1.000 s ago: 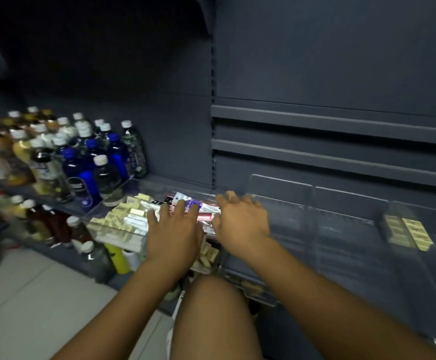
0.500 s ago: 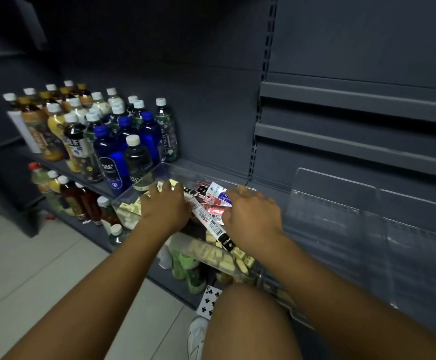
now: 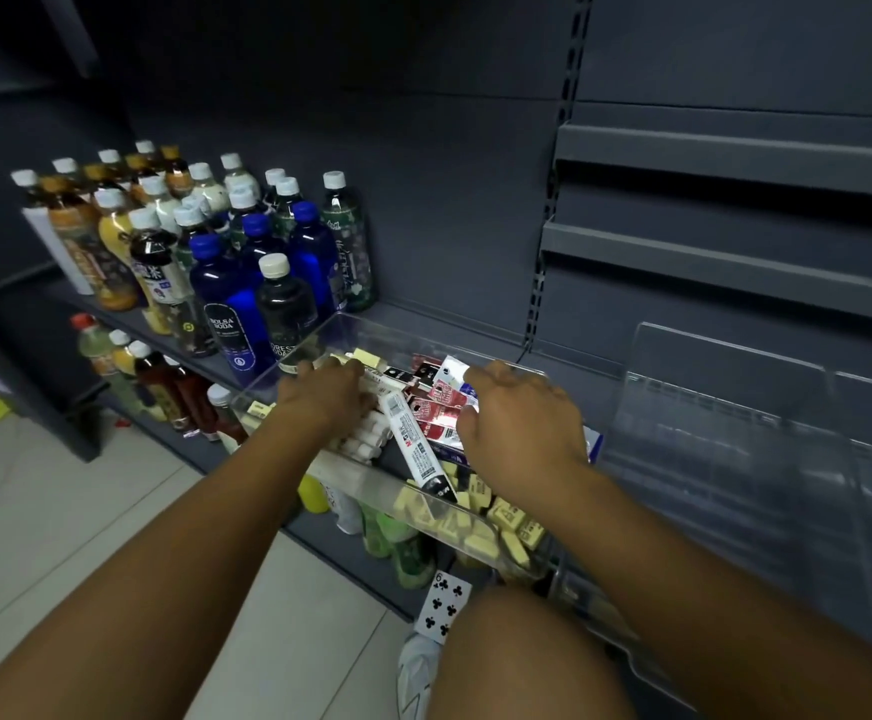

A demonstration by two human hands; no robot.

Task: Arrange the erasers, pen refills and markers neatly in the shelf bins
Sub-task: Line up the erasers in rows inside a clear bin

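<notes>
1. Clear plastic holds everything: one clear bin [image 3: 350,478] on the grey shelf, with both hands down inside it.
2. Over at the bin's left side, the left hand [image 3: 327,392] lies palm-down on a row of white markers [image 3: 366,441], fingers bent over them. Whether it grips or only presses I cannot tell from here.
3. Its partner, the right hand [image 3: 522,418], has its fingers curled over the red-and-white pen refill packs [image 3: 436,407] in the middle. The thumb is tucked against their near edge, so it looks to be pinching the bunch.
4. One long pack [image 3: 415,449] lies slantwise between the hands, its black end poking over the front wall. Cream erasers [image 3: 480,517] are heaped loose in the front right corner, with a few more at the back.
5. To do this well, I'd square the refills into one stack first, then swing the slanted pack in line with them. The left hand should stay as a fence so the markers don't roll. The erasers could go to the empty bins [image 3: 735,433] just to the right.
</notes>
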